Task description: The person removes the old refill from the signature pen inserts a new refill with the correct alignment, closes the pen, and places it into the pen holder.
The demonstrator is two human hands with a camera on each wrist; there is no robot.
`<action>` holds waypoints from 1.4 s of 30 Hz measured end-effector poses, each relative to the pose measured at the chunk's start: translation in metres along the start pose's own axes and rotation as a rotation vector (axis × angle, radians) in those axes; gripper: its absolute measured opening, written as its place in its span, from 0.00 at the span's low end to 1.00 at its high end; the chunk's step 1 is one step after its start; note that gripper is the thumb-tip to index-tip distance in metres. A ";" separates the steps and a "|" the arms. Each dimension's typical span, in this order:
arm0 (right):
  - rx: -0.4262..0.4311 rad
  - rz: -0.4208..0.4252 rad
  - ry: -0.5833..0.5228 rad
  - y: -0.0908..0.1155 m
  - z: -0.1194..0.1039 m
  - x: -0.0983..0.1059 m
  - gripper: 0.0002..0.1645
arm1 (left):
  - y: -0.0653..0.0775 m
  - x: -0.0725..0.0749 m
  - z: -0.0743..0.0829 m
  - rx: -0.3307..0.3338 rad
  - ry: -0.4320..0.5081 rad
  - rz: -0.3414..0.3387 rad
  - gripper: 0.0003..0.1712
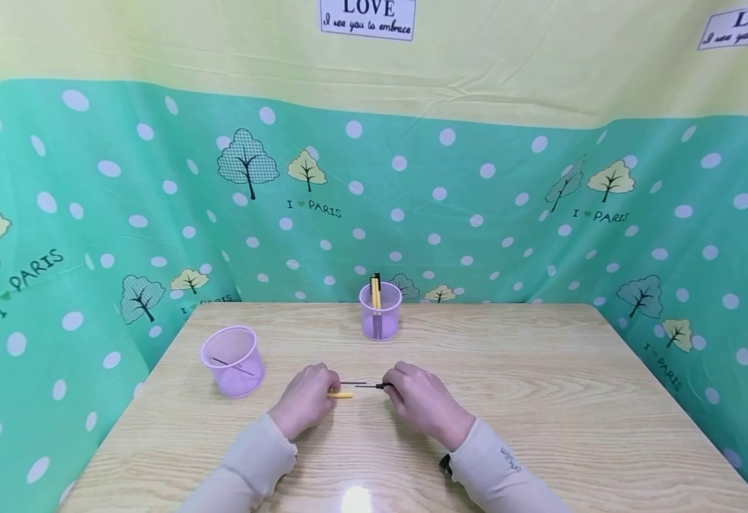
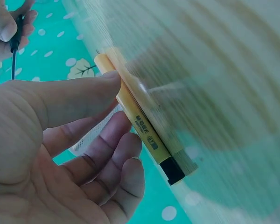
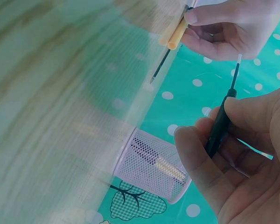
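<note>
My left hand pinches the yellow barrel of a pen at the table surface, thumb on top. Printing and a black end show on the barrel in the left wrist view. Close beside it, a thin dark pen refill with a metal tip lies along the table; whether the left fingers touch it I cannot tell. My right hand holds a black pen piece between thumb and fingers. From that piece a thin refill with a clear end sticks out toward the left hand.
A purple mesh cup stands at the left of the wooden table, with thin dark sticks inside. Another purple mesh cup at the back holds yellow-and-black pens. Behind the table hangs a green dotted curtain.
</note>
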State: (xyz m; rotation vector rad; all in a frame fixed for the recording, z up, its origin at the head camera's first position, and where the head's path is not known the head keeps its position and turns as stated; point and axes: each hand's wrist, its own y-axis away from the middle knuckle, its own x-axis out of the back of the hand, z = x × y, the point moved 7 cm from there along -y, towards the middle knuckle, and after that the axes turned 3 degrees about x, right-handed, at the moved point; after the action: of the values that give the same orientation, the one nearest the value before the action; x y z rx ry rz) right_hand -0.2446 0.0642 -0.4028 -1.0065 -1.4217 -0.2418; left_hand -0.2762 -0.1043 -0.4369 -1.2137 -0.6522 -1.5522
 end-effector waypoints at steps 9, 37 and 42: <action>-0.002 -0.007 0.001 0.000 0.000 -0.001 0.02 | 0.000 -0.002 0.002 -0.009 -0.032 -0.029 0.11; -0.009 -0.010 0.000 0.000 0.001 -0.001 0.03 | 0.007 0.008 0.003 0.007 0.018 -0.024 0.09; -0.009 -0.010 -0.001 0.000 0.002 -0.001 0.03 | 0.010 0.012 0.003 0.007 0.036 0.004 0.08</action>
State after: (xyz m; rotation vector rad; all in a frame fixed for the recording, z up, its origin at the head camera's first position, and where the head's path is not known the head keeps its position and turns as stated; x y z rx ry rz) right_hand -0.2458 0.0648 -0.4044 -1.0071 -1.4279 -0.2550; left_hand -0.2658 -0.1100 -0.4264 -1.1784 -0.6304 -1.5638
